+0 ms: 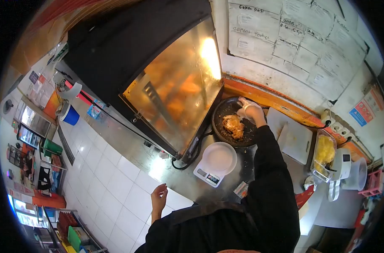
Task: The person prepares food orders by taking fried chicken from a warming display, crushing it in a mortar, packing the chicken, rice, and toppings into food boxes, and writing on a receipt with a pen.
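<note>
A wide dark stone mortar (pixel 219 110) stands on the steel counter, with a piece of golden-brown fried chicken (pixel 233 126) and crumbs inside. My right hand (pixel 251 111) reaches over its far right side, fingers bent down into the bowl and apart from the chicken. Clear plastic, perhaps a glove, shows around these fingers; what they hold, if anything, is hidden. My left hand (pixel 159 198) hangs by the counter's front edge, loosely curled and holding nothing. Closer to me than the mortar is a white kitchen scale (pixel 219 160) with a round plate.
A heated glass display cabinet (pixel 170 88) rises left of the mortar. White cutting boards (pixel 296 141) lie to the right, beside a clear container of yellow food (pixel 325 154). A small packet (pixel 241 189) sits near the counter edge. Power cables run along the wall sockets (pixel 333 127).
</note>
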### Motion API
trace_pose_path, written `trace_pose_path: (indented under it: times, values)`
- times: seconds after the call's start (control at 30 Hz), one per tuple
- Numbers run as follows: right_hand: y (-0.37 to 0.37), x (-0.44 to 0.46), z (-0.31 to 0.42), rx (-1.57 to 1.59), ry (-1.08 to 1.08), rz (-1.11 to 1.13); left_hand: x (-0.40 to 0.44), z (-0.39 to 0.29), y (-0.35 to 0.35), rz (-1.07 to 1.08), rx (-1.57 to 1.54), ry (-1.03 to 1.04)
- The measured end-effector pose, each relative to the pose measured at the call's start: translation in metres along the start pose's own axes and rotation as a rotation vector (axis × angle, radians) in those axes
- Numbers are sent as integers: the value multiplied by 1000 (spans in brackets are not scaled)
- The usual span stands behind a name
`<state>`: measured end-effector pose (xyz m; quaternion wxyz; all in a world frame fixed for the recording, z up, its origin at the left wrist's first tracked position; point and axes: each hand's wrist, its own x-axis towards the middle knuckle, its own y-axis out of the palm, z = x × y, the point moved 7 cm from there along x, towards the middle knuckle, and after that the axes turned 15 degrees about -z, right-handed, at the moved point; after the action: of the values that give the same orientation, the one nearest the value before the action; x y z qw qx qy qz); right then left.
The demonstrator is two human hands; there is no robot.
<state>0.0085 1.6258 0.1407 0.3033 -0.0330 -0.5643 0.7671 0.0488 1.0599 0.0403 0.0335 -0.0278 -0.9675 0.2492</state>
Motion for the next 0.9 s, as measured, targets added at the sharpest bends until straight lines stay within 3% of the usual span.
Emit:
trace_pose_path:
  times: [0.03, 0.13, 0.33, 0.4, 0.5, 0.53, 0.6, 0.67, 0.8, 0.87, 0.9]
  values:
    - [-8, -8, 6, 1, -3, 5, -4, 6, 0, 10, 21, -13]
    - [-11, -18, -2, -407, 18, 158, -15, 14, -3, 48, 120, 18]
    - [15, -34, -13, -502, -31, 134, -21, 0, -12, -1, 222, 189]
    - [1, -31, 3, -581, 83, 196, -23, 0, -10, 47, 260, 145]
    - [8, -25, 55, -430, -161, 191, -27, -7, -5, 97, 264, 98]
    - [49, -23, 40, -274, -348, -17, -25, -10, -8, 55, 261, 83]
    - [53, -41, 65, -171, -369, 80, -32, -10, -2, 123, 288, 130]
    - [46, -47, 84, -271, -327, 209, -37, 0, -3, 79, 264, 116]
    - [56, -56, 77, -313, -321, 98, -47, 10, -5, 106, 317, 130]
    - [75, -58, 59, -342, -420, -144, -53, 32, 0, 127, 304, 95]
    - [75, -58, 60, -382, -349, -120, -53, 30, -5, 121, 293, 53]
